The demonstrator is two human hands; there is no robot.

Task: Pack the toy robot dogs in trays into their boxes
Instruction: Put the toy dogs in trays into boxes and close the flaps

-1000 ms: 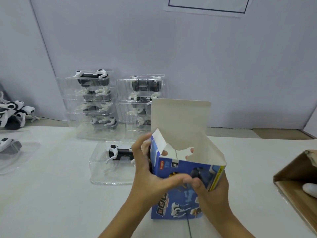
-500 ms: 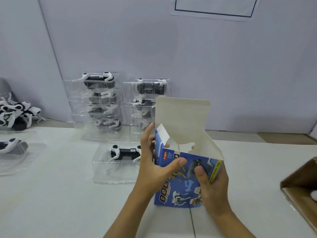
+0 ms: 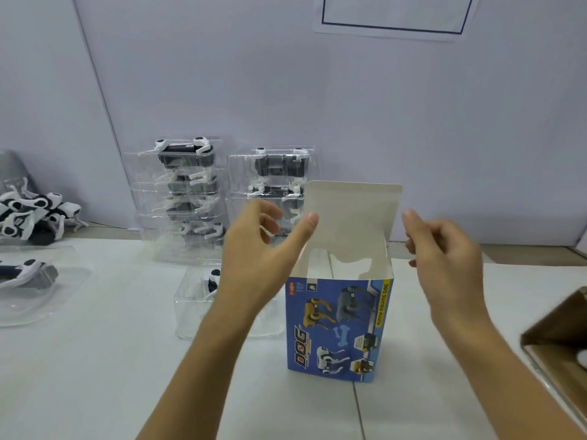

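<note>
Both hands, left hand (image 3: 254, 265) & right hand (image 3: 444, 258), hovering loose-fingered, holding nothing, beside box (image 3: 338, 325) standing open on table (image 3: 95, 376). Tray w/ dog (image 3: 203, 300) lying just left; probably light, thin, flexing — gripping by rims.

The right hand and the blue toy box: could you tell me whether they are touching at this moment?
Apart. The head view shows the right hand raised beside the blue toy box, with wall and table visible between its fingers and the box's right edge.

White bench (image 3: 95, 376) with a seam line near front. Pale lavender wall (image 3: 317, 106) behind, vertical panel joint at left. Paper sheet (image 3: 394, 17) with dark border taped up top, contents cropped. Light even, probably overhead.
</note>
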